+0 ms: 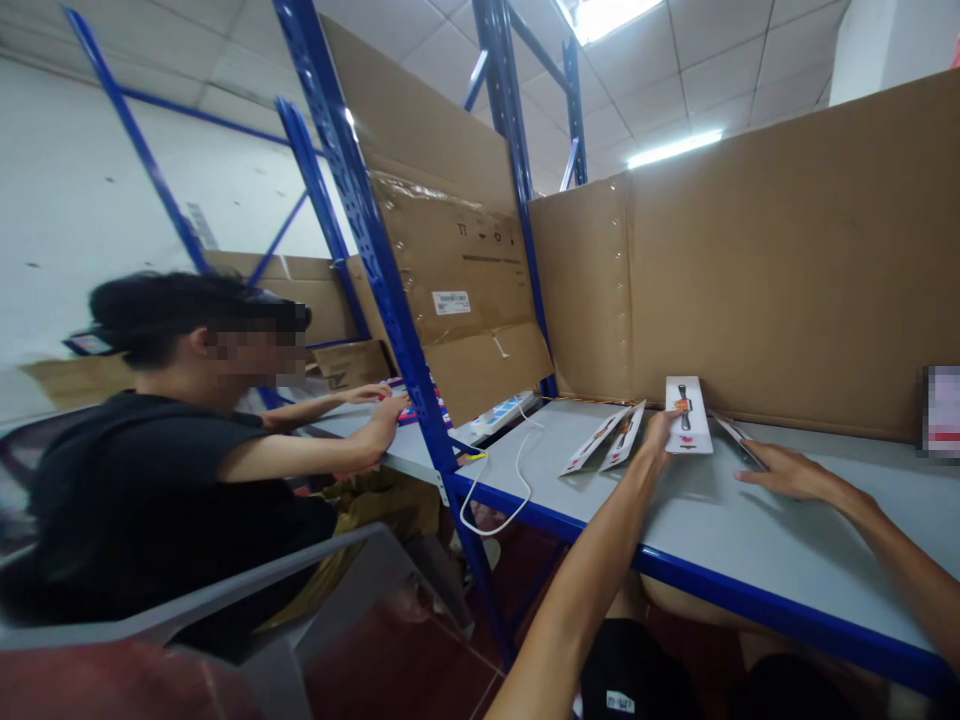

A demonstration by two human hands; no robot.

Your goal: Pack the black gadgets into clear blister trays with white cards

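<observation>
My left hand (660, 432) reaches across the grey shelf (705, 540) and pinches the lower edge of a white product card (688, 415) printed with a dark strap-like item. Two more white cards (609, 440) lie tilted just to its left. My right hand (784, 470) rests on the shelf with fingers stretched forward, its fingertips touching a thin flat card (739, 438) that lies close to the cardboard wall.
A tall cardboard wall (750, 280) backs the shelf. Blue rack uprights (375, 260) stand to the left. A white power strip (504, 413) and its cable (517, 485) lie at the shelf's left end. A seated person in black (150, 470) works at the neighbouring shelf.
</observation>
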